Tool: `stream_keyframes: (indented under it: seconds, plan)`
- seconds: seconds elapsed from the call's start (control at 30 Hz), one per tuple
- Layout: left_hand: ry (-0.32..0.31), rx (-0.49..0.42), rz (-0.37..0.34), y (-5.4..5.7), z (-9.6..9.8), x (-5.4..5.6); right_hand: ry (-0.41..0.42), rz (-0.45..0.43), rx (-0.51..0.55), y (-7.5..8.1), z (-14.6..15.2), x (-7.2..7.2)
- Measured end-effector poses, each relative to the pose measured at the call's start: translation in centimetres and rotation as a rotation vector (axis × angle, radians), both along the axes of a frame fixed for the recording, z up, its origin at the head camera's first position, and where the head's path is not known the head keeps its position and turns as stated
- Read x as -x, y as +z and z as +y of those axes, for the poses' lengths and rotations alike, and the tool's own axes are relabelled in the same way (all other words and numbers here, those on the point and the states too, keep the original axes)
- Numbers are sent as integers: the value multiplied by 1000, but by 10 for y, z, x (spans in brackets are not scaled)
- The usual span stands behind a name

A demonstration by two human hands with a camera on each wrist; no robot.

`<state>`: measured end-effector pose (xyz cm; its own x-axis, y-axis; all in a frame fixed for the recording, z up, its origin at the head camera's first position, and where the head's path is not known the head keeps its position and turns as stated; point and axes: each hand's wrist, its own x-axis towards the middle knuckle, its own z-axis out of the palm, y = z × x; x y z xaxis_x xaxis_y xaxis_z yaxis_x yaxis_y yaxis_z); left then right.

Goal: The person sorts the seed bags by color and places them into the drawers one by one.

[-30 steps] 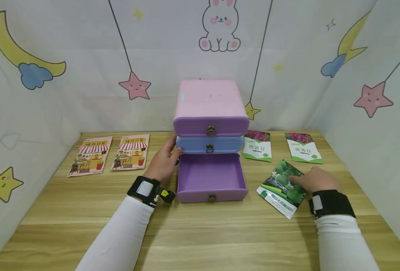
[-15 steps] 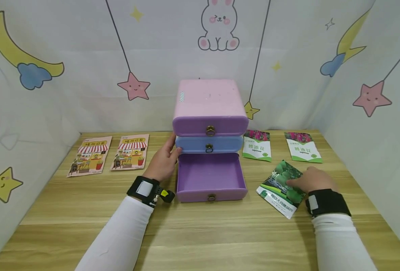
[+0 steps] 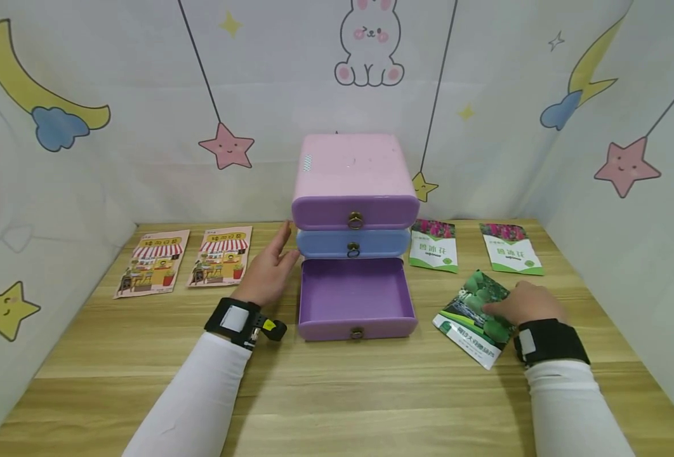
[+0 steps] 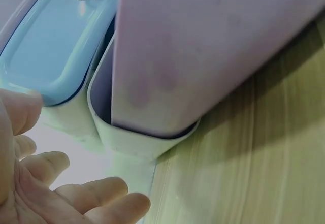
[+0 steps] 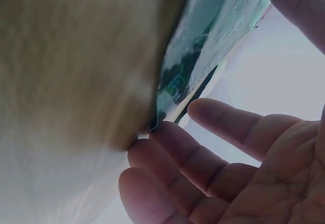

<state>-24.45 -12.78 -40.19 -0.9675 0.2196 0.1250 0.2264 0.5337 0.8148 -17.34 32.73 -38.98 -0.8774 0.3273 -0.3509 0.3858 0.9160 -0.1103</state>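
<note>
Green packet (image 3: 469, 324): it lies askew toward the right edge of the tabletop (image 3: 371, 400), printed face up; so thin a pouch probably gives your hand little but its rim to take.
Bottom drawer (image 3: 325, 331): pulled out toward the near edge, so its tray faces up to you.
Right hand (image 3: 531, 304): your fingers (image 5: 144, 193) meet the green packet's right edge, presumably to get beneath it; the right wrist view is blurred, so I cannot tell whether you pinch it.
Left hand (image 3: 265, 273): your fingers are extended and hold nothing, just beside the left side of the cabinet (image 3: 354, 168), near enough, I judge, to brace it.
Blue drawer (image 3: 322, 244): pushed in, ring pull facing you, apparently for easy reach.
Pink packets (image 3: 219, 257): two, apart, toward the far left corner, so neither hides the other.
White-and-green packets (image 3: 433, 247): two, toward the far right corner, likewise spaced.
</note>
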Motion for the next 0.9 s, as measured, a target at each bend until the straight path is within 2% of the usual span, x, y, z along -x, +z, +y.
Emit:
stream_keyframes:
  seconds: [0.1,0.3,0.47,0.63,0.77,0.9]
  plan:
    - [10,21,-14,1,-4,0,0,-6,-6,0,0,1]
    - [88,210,-28,2,-12,-1,5,-21,-17,-2,2,2]
    - [116,343,-7,-1,-19,-1,15,-23,-8,-4,4,3]
    - [151,464,-18,-5,-23,-2,27,-12,-6,-3,5,3]
    - [154,526,-41,-6,-26,-3,9,-7,4,-3,4,3]
    - [149,541,-53,-6,-27,-5,-19,3,22,-4,3,3]
